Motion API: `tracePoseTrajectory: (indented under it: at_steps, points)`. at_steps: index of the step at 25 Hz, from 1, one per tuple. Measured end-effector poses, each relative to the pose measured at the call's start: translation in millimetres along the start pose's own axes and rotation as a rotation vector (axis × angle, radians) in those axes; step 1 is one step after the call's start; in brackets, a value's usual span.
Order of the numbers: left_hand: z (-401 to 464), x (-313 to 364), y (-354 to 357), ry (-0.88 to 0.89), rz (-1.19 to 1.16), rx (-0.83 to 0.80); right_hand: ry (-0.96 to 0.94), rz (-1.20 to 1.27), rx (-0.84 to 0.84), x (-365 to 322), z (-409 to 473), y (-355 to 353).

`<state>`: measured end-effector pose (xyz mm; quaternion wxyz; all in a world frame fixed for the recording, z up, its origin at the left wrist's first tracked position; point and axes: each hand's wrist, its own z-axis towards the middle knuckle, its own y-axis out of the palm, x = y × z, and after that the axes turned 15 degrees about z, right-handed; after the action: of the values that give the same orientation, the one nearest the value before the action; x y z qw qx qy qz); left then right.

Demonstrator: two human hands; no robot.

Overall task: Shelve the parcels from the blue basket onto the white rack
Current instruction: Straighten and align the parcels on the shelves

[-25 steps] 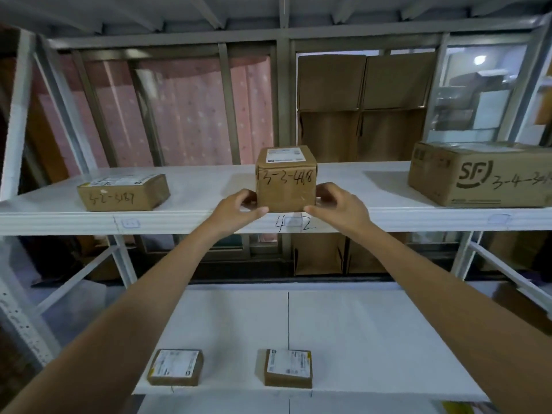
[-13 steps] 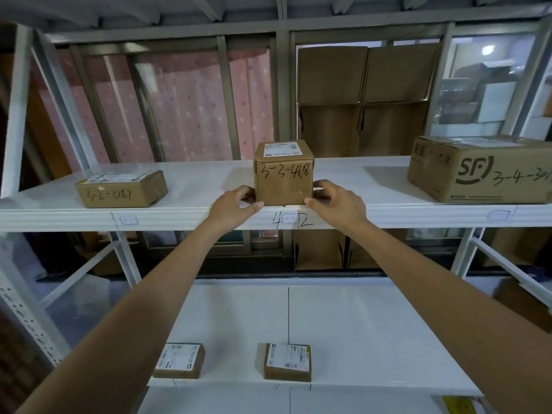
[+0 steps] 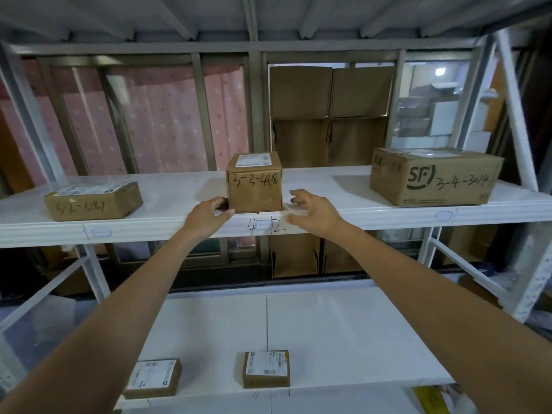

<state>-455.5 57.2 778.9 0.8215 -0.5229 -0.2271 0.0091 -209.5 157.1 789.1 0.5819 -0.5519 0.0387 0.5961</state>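
Small cardboard parcel, marked "3-3-418" or similar on its front, printed label on top, sits upright on the upper shelf of the white rack, near the front edge, about mid-span.

Left hand at the parcel's lower left corner, fingers curled against its left side, thumb lying along the shelf edge just under the box front. Whether it actually grips or only touches: cannot tell.

Right hand is off the parcel, just beside its right side, fingers spread and loosely curved, holding nothing; motion-blurred.

Same shelf: flat parcel marked "3-2-5187" well to the left; large SF-logo box marked "3-4-30.." well to the right. Handwritten "4 2" and a small tag on the shelf lip below the parcel.

Lower shelf: two small flat labelled parcels near the front edge, one at left, one at centre, apart from each other.

Behind the rack: flattened cardboard and pink curtain in the window.
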Motion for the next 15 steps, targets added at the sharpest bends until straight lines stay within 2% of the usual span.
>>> tracePoseTrajectory:
  at_steps: [2,3,7,9,12,13,15]
  points:
    - [-11,11,-4,-0.040,-0.039,0.020,-0.101,-0.006,0.094,2,-20,-37]
    - [-18,19,-8,-0.061,-0.056,0.097,-0.158,-0.037,0.159,4,-30,-61]
    - [-41,115,-11,0.037,-0.018,0.791,-0.268,-0.053,0.540,33,-71,-184]
    - [-42,186,-9,0.009,0.039,0.973,-0.244,-0.039,0.695,55,-84,-239]
    - [-35,272,16,0.134,0.078,0.964,-0.195,-0.017,0.744,96,-94,-297]
    - [-30,295,32,0.186,0.081,0.886,-0.161,-0.001,0.721,112,-96,-311]
    - [-20,331,69,0.220,0.078,0.626,-0.051,0.059,0.639,145,-97,-331]
